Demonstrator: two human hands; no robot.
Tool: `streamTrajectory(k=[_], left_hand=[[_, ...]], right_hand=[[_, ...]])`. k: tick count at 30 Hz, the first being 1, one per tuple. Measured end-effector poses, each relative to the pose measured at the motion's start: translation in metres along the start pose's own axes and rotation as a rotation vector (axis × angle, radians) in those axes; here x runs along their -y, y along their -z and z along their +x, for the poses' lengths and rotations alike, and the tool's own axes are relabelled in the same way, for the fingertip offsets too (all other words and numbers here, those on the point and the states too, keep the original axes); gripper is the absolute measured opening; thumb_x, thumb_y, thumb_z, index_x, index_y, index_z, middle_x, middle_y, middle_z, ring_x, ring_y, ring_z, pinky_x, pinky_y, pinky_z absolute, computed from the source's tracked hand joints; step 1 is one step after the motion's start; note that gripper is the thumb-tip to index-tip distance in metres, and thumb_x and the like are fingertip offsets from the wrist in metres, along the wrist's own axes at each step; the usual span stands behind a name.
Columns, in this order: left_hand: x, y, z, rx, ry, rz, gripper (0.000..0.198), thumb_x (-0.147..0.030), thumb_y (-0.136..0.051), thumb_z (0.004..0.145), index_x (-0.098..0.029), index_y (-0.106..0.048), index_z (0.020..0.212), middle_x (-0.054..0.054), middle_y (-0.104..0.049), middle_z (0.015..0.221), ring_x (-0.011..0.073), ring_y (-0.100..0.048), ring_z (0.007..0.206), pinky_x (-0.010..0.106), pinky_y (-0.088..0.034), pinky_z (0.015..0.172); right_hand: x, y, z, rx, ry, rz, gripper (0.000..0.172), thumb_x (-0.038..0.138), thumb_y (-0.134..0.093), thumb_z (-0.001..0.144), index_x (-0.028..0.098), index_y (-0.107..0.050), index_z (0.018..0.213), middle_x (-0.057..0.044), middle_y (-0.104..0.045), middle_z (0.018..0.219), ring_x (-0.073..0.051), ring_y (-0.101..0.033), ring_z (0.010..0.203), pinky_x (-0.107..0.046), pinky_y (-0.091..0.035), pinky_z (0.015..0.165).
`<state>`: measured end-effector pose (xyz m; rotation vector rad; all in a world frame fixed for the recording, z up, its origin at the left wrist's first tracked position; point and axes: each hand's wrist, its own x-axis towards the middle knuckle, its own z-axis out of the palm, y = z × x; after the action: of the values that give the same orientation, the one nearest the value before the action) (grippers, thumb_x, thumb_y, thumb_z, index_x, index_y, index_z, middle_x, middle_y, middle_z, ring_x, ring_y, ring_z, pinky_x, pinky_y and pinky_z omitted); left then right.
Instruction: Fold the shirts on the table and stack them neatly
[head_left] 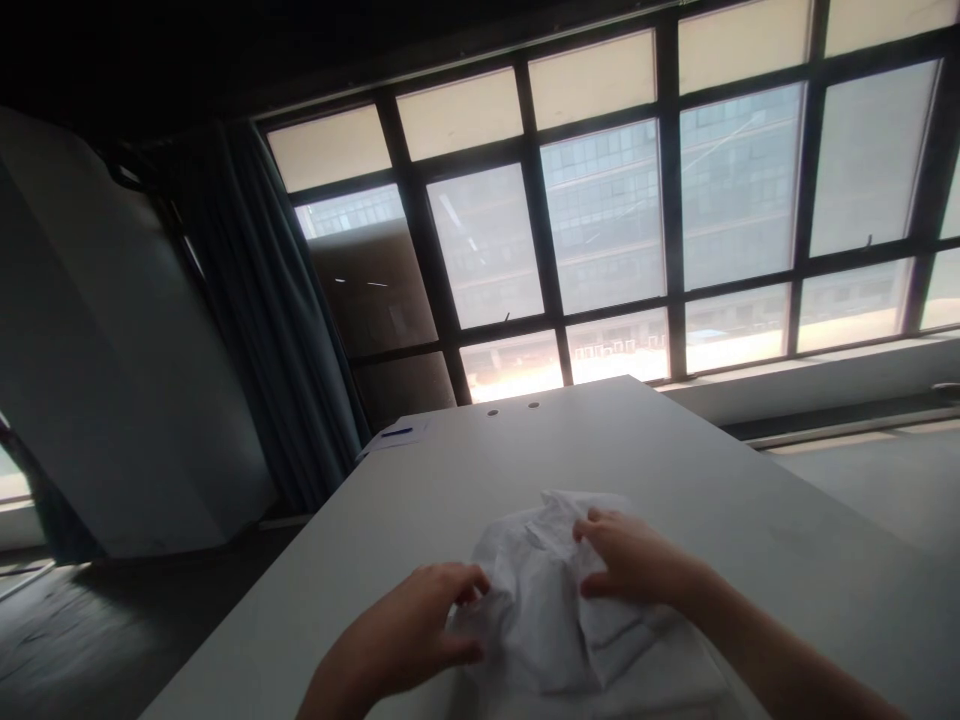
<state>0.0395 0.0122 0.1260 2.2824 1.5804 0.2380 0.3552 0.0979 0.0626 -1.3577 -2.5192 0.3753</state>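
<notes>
A crumpled white sheet of thin material (pixel 551 620) lies bunched up on the near end of a white table (pixel 450 500); whether it is a garment, a cloth or a bag I cannot tell. At its left edge is my left hand (pixel 409 630), with the thumb well apart from the curled fingers and the fingertips touching the folds. My right hand (pixel 634 560) rests on the upper right part of the material. Its thumb and fingers are spread, with folds showing between them. The lower part of the material runs out of the picture at the bottom.
A blue pen (pixel 397 432) lies on white paper (pixel 412 437) at the table's far left corner. Two round holes (pixel 513 409) sit near the far edge. Beyond are a dark-framed window (pixel 551 240), a blue curtain (pixel 277 300) and a pale column (pixel 127 350).
</notes>
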Motion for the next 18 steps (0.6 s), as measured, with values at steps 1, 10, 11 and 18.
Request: streamTrajectory(k=[1,10,11,18], left_hand=[[-0.002,-0.003,0.001,-0.007,-0.026,-0.006,0.045,-0.034,-0.079,0.072,-0.034,-0.068,0.115,0.000,-0.071,0.112,0.0263,-0.065,0.103,0.033,-0.048,0.091],[-0.008,-0.061,0.048,-0.114,-0.219,0.068,0.093,-0.036,-0.089,0.064,-0.032,-0.046,0.147,0.010,-0.060,0.138,0.0347,-0.054,0.128,0.047,-0.043,0.107],[-0.009,-0.064,0.053,-0.090,-0.200,0.087,0.089,-0.033,-0.088,0.065,-0.031,-0.049,0.145,0.009,-0.064,0.133,0.0345,-0.057,0.124,0.046,-0.046,0.104],[-0.008,-0.038,0.041,0.054,-0.082,0.081,0.012,-0.024,-0.068,0.072,-0.026,-0.072,0.084,0.001,-0.073,0.081,0.0240,-0.068,0.075,0.028,-0.046,0.065]], right_hand=[[0.007,-0.007,0.001,0.017,0.003,-0.027,0.054,0.046,-0.079,0.070,0.018,-0.067,0.116,-0.015,-0.066,0.119,-0.032,-0.064,0.105,-0.039,-0.048,0.089],[0.014,-0.027,0.012,-0.009,-0.061,-0.119,0.015,0.022,-0.058,0.085,0.017,-0.071,0.091,-0.013,-0.073,0.100,-0.026,-0.069,0.088,-0.033,-0.047,0.076],[0.011,-0.023,0.013,-0.032,-0.061,-0.092,0.014,0.024,-0.058,0.085,0.018,-0.070,0.089,-0.012,-0.073,0.098,-0.026,-0.069,0.088,-0.033,-0.046,0.075],[-0.049,0.050,0.010,-0.475,-0.325,0.282,0.022,0.040,-0.052,0.091,0.020,-0.062,0.086,-0.006,-0.069,0.071,-0.022,-0.065,0.068,-0.031,-0.044,0.065]])
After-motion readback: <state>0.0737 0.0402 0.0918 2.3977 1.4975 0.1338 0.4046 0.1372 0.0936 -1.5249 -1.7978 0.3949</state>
